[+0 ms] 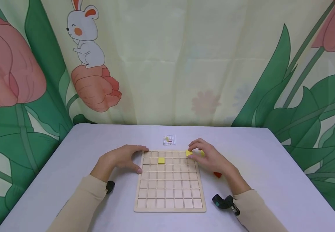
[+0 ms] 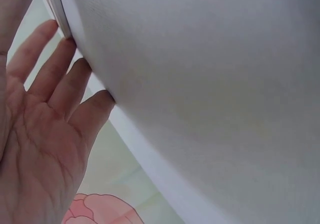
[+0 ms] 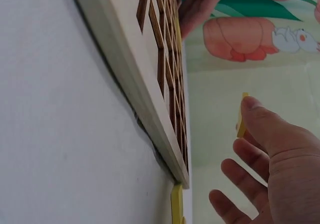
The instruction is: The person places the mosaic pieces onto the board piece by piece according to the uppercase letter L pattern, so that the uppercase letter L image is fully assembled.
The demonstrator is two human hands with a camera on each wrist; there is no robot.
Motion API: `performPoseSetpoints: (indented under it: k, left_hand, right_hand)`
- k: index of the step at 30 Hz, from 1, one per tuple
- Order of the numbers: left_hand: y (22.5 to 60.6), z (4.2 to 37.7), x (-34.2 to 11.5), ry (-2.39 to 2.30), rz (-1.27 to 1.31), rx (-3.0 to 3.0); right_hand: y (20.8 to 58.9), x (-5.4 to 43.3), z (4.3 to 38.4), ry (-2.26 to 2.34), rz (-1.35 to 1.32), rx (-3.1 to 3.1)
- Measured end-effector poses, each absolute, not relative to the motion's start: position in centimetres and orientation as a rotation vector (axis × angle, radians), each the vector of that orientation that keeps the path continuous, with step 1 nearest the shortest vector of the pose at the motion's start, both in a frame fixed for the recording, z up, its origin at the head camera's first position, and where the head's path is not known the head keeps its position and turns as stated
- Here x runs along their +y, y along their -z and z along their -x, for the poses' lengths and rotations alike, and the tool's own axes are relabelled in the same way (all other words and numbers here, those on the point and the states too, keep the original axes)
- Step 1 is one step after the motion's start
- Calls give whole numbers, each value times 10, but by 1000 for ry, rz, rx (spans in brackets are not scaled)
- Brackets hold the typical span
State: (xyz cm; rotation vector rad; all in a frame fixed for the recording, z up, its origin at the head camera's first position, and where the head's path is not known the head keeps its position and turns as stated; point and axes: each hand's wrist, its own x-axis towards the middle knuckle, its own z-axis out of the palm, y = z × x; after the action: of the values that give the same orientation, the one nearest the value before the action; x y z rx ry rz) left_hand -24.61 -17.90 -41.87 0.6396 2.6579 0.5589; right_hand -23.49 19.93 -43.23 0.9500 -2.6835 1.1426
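A wooden grid board with square cells lies on the table. One yellow square tile sits in a cell of its second row from the far side. My right hand pinches another yellow tile between thumb and finger, above the board's far right corner; the other fingers are spread in the right wrist view. At the board's far left, my left hand touches the edge with thumb and fingertips, its fingers fairly straight. More yellow shows on the table behind the right hand, partly hidden.
A small printed card with a grid and coloured squares lies beyond the board. A red piece is partly covered by the right wrist. The white table ends at a patterned curtain.
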Motion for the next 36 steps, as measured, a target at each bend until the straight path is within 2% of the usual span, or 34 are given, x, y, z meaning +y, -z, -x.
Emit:
performPoseSetpoints:
  k: [19, 36]
  left_hand:
    - [421, 250, -179, -518, -631, 2674]
    - [420, 250, -177, -561, -615, 2653]
  right_hand:
    - [432, 142, 234, -1191, -1228, -2652]
    - [439, 110, 224, -995, -1186, -2833]
